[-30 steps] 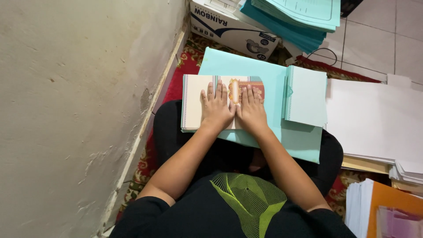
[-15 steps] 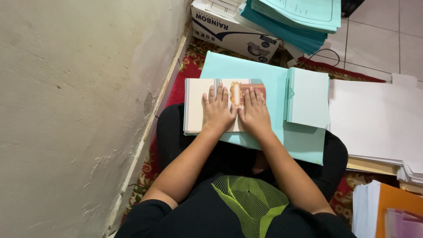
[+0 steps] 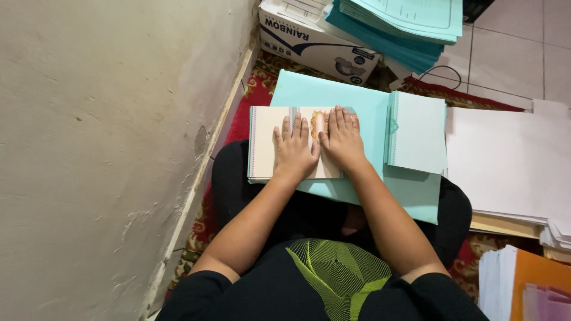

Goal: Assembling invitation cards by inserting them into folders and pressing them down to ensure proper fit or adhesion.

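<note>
A small cream booklet [image 3: 263,142] lies open on a large light-teal sheet [image 3: 333,95] across my lap. My left hand [image 3: 294,148] and my right hand [image 3: 343,138] press flat on the booklet side by side, fingers spread and pointing away from me. Between them shows an orange-and-gold ornament [image 3: 318,122] on the booklet. Neither hand holds anything. To the right of my right hand sits a stack of pale teal folded sheets [image 3: 418,132].
A plaster wall [image 3: 107,137] runs along the left. Ahead stand a cardboard box [image 3: 315,41] and a pile of teal papers [image 3: 410,24]. White paper stacks [image 3: 505,160] lie to the right, an orange folder [image 3: 535,279] at the lower right, on a red patterned rug [image 3: 253,95].
Both hands stay pressed on the booklet; the view has shifted slightly, and the hands have slid a little along the booklet's fold.
</note>
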